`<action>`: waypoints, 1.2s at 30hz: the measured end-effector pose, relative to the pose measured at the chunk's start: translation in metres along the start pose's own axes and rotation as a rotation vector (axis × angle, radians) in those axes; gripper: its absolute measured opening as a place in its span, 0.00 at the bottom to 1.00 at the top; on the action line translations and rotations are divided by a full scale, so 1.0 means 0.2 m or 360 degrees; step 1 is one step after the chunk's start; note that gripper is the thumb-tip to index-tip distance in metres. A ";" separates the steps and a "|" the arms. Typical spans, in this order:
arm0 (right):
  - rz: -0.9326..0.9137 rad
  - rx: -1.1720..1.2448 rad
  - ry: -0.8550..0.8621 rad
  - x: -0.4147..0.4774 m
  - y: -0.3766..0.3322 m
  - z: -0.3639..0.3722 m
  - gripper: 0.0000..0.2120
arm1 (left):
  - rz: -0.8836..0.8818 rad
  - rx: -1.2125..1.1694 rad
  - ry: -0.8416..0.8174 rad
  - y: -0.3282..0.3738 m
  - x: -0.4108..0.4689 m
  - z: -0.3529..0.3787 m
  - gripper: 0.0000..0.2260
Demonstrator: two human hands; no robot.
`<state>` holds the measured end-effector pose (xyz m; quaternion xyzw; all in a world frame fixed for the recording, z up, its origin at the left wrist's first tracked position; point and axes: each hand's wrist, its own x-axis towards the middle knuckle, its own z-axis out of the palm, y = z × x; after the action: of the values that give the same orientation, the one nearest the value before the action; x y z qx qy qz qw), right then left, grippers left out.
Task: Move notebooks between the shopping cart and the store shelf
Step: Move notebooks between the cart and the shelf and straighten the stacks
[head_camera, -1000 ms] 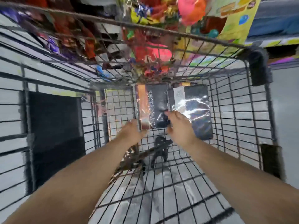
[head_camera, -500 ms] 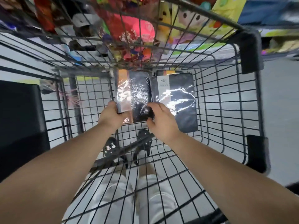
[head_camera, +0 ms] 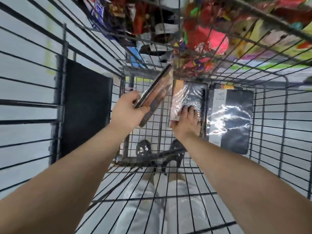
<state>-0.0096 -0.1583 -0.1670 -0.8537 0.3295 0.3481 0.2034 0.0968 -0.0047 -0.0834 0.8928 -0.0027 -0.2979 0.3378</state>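
Inside wire cart point(head_camera: 270, 115), left hand point(head_camera: 128, 114) grips tilted notebook point(head_camera: 157, 92); right hand point(head_camera: 185, 122) fingers grasp wrapped notebook point(head_camera: 189, 97)

cart point(head_camera: 270, 149): two notebooks side by side, middle point(head_camera: 189, 97) | right point(head_camera: 231, 119); third point(head_camera: 157, 92) held tilted, left

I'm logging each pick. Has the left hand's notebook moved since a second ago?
Yes. The left hand has lifted its notebook up and leftward, off the stack lying in the cart.
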 end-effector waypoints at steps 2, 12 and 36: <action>0.0032 -0.0127 -0.0060 0.03 -0.01 0.03 0.36 | -0.0062 -0.0141 0.0013 -0.03 0.00 0.00 0.09; 0.0025 0.0095 0.0327 0.00 -0.08 0.15 0.28 | -0.0223 -0.0353 0.0128 -0.13 0.02 0.00 0.07; -0.0130 0.0519 0.0337 -0.85 0.14 -0.46 0.13 | -0.0016 -0.0371 0.0178 0.25 -0.67 -0.35 0.15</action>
<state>-0.0785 -0.1597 0.0158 -0.8540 0.3662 0.1899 0.3172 0.0350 0.0264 0.0599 0.8628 0.0553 -0.2475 0.4374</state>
